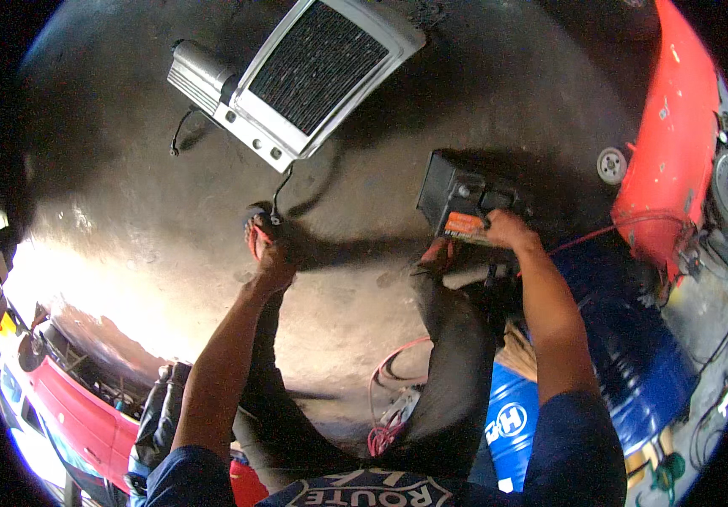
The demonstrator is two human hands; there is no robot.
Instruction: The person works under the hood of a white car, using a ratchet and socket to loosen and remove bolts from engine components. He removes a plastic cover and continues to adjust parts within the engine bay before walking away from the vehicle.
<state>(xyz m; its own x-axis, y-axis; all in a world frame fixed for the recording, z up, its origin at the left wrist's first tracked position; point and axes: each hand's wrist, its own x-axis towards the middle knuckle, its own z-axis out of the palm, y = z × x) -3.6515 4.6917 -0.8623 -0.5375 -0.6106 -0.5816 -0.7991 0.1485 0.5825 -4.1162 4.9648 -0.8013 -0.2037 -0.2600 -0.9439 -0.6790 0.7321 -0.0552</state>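
My left hand (269,253) is low beside my left foot, its fingers curled round something reddish that I cannot make out. Just above it ends a short black cable (277,201) with a metal eyelet. The cable comes from a silver metal housing (343,110) with a black ribbed panel and a cylindrical, motor-like part (206,68) on its left side. On the right, my right hand (509,230) grips the near edge of a black car battery (457,190), next to its orange label (464,223). The battery stands on the floor beyond my right foot.
A red car body panel (675,127) stands at the far right, near a small grey pulley (611,166). Blue drums (626,338) are beside my right arm. Thin red hose (385,435) lies between my legs. A red vehicle part (81,414) is at lower left.
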